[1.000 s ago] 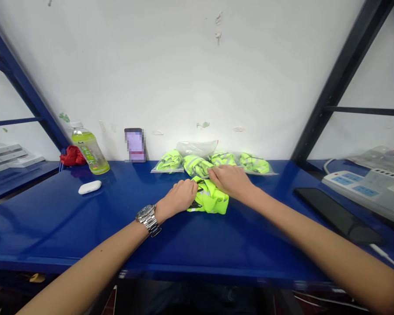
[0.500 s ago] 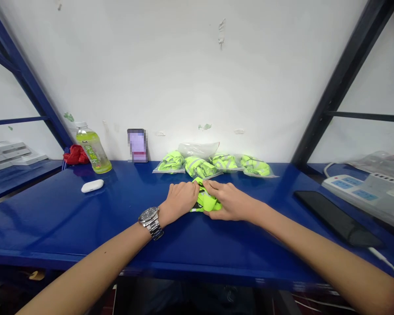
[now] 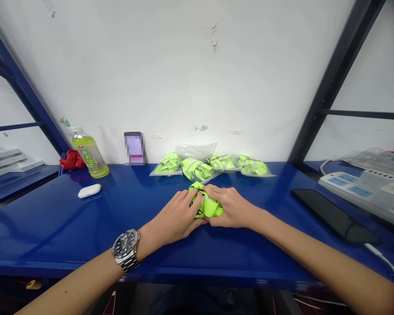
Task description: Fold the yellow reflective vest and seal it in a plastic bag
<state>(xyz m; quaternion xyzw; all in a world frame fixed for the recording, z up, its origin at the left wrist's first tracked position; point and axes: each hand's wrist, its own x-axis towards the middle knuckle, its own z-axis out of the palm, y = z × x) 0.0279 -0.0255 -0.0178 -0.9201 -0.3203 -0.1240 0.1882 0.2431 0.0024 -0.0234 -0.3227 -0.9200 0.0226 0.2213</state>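
A neon yellow-green reflective vest, folded into a small bundle, lies on the blue shelf top. My left hand, with a steel watch on its wrist, grips the bundle from the left. My right hand clasps it from the right, fingers curled over the top. Behind the bundle, against the white wall, sit several clear bags of folded neon vests and an empty clear bag.
At the back left stand a green drink bottle, a red cloth, a phone leaning on the wall and a white earbud case. On the right lie a black phone and a white power strip.
The flat folded vest has been squeezed into a tighter bundle. Both hands slid toward me with it, and the left hand now wraps closer around it.
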